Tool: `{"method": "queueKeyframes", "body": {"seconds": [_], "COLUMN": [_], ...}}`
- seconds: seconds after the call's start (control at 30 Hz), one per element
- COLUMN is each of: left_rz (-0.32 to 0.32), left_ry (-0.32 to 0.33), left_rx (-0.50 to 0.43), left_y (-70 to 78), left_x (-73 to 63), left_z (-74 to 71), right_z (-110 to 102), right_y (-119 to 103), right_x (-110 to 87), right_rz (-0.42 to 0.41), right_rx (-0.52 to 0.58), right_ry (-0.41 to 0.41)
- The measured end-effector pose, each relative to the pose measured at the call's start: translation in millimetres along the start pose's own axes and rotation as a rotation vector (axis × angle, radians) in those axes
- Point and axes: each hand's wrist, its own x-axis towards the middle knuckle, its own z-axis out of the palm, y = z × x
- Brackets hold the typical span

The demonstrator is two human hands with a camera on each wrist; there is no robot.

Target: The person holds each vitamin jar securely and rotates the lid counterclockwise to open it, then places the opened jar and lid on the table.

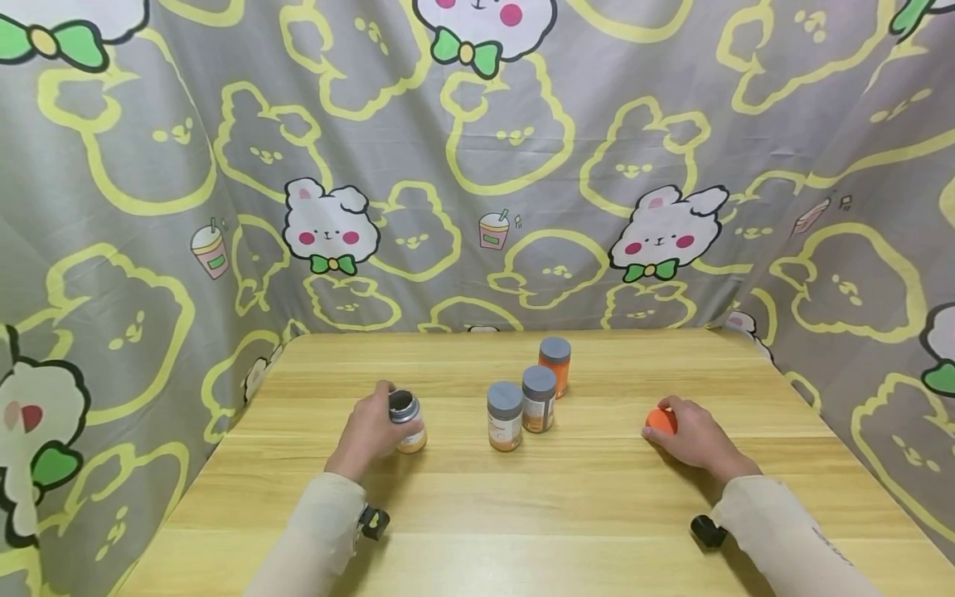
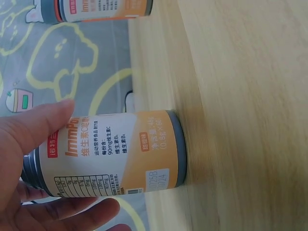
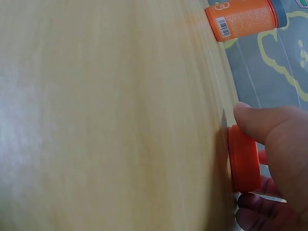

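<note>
On the left of the table, my left hand (image 1: 370, 427) grips a small supplement jar (image 1: 412, 435) that stands upright with its mouth uncovered. White and orange label areas on this jar (image 2: 110, 154) face the left wrist camera, and its base is grey. My thumb lies along one side, with the fingers around the other. Over on the right, my right hand (image 1: 694, 433) holds a round orange lid (image 1: 661, 422) by its edge, thumb on one side and fingers on the other. In the right wrist view the lid (image 3: 244, 159) is right at the tabletop.
Between the hands stand three grey-lidded jars: a white-and-orange one (image 1: 505, 419) in front, another (image 1: 539, 402) close behind it, and an orange one (image 1: 555, 365) farthest back. They stand on a wooden table (image 1: 477, 514). Patterned grey curtains (image 1: 418, 166) hang behind and at both sides.
</note>
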Motion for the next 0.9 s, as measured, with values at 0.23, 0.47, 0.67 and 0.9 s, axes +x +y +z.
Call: {"method": "queueKeyframes", "body": {"seconds": [0.23, 0.47, 0.67, 0.9], "left_rz": [0.005, 0.067, 0.255, 0.299], "left_ry": [-0.004, 0.114, 0.273, 0.126], "left_rx": [-0.015, -0.027, -0.090, -0.155], "left_y": [0.4, 12.8, 42.1, 72.1], "left_x": [-2.7, -7.2, -14.2, -16.1], "left_z": [-0.2, -1.9, 2.5, 32.1], "right_z": [-1, -12, -15, -1], "right_y": [0, -18, -49, -98], "right_x": [0.1, 1.3, 6.9, 15.5], "right_rz": [0.013, -0.016, -0.067, -0.176], "right_rx": [-0.010, 0.034, 0.081, 0.139], "right_ry": [-0.003, 0.079, 0.114, 0.189]}}
